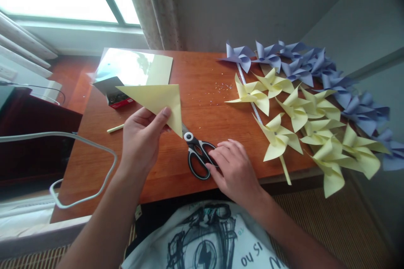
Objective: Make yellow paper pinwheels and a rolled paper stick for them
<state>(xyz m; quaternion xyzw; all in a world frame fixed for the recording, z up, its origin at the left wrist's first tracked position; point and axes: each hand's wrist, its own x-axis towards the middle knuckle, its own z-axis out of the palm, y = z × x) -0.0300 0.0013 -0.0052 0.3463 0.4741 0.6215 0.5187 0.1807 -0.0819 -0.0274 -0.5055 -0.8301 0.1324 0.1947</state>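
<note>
My left hand (142,134) holds a pale yellow paper (158,100) folded into a triangle, lifted above the wooden table (202,71). My right hand (232,168) rests on the black-and-grey handles of a pair of scissors (197,153) lying on the table near its front edge. The fingers touch the right handle loop; the scissors lie flat, with their blades hidden behind the paper.
Several yellow paper pinwheels (296,113) and purple pinwheels (303,63) cover the table's right side. A stack of yellow sheets in shiny wrap (132,67), a small box of pins (115,94) and a yellow stick (115,128) lie at the left. A white cable (94,147) loops off the left edge.
</note>
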